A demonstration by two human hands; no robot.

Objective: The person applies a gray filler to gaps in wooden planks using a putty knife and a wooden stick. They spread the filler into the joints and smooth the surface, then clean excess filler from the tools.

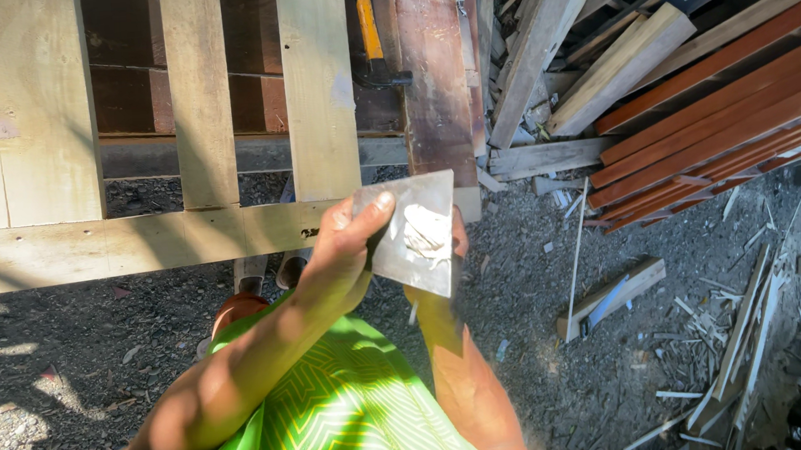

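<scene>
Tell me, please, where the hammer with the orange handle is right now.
In the head view the hammer lies at top centre, beyond the pale wooden frame, between a pale slat and a dark brown board.

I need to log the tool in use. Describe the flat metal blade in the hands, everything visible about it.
The flat metal blade is a thin, roughly square sheet, dull grey and smeared, with a lump of pale putty-like paste near its middle. It is held tilted, its face toward the camera, over the gravel and in front of the wooden frame's lower rail. The left hand pinches its upper left edge, thumb on the face. The right hand is mostly hidden behind its right side. No handle shows.
</scene>
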